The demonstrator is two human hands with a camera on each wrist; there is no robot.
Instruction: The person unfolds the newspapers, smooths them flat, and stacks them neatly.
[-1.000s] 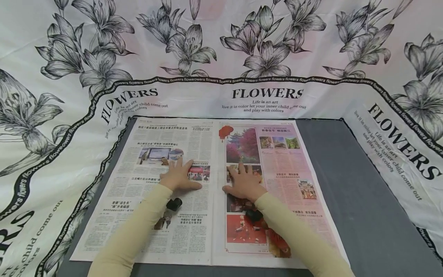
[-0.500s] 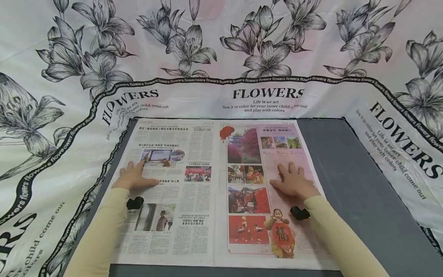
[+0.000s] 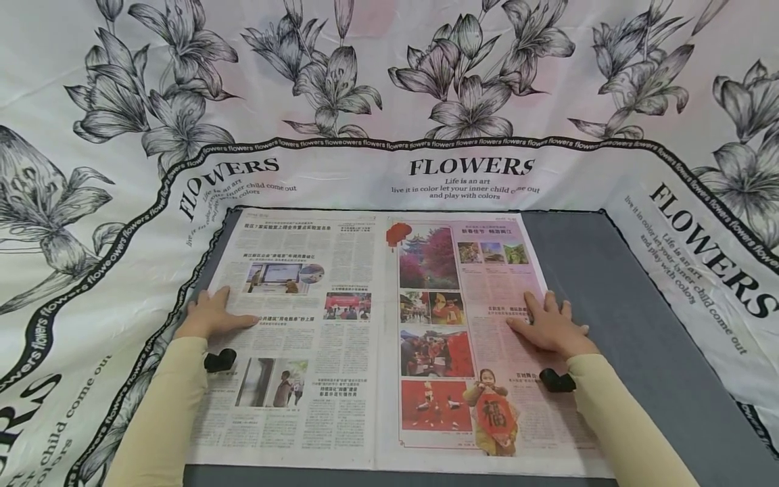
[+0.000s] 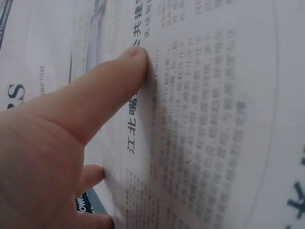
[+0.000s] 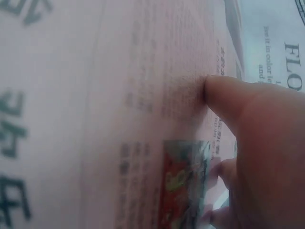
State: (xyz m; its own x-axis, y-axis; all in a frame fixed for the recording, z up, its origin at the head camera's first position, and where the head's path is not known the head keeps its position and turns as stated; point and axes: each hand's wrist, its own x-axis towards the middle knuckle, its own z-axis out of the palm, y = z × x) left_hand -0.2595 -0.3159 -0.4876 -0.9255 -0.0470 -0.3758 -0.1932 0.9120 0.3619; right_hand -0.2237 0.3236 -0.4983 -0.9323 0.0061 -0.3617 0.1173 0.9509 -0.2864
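An opened newspaper (image 3: 349, 270) lies flat on a grey surface, its centre fold running down the middle. On its left edge rests my left hand (image 3: 209, 318), fingers spread and thumb pointing inward across the print. My right hand (image 3: 550, 326) lies spread over the right edge of the pink-tinted page, with some fingers past the edge. In the left wrist view, the left thumb (image 4: 109, 86) touches the paper beside a bold headline. The right thumb (image 5: 224, 98) meets the page above a colour photo in the right wrist view. Neither hand grips anything.
The grey surface (image 3: 645, 352) shows to the right of the newspaper and along its front edge. White cloth (image 3: 475, 179) printed with black flowers and lettering rises behind and at both sides. A black wrist-camera piece (image 3: 556, 380) sits by each wrist.
Both hands have slid apart across the newspaper, from near its centre fold to its left and right edges. The newspaper itself stays in nearly the same place.
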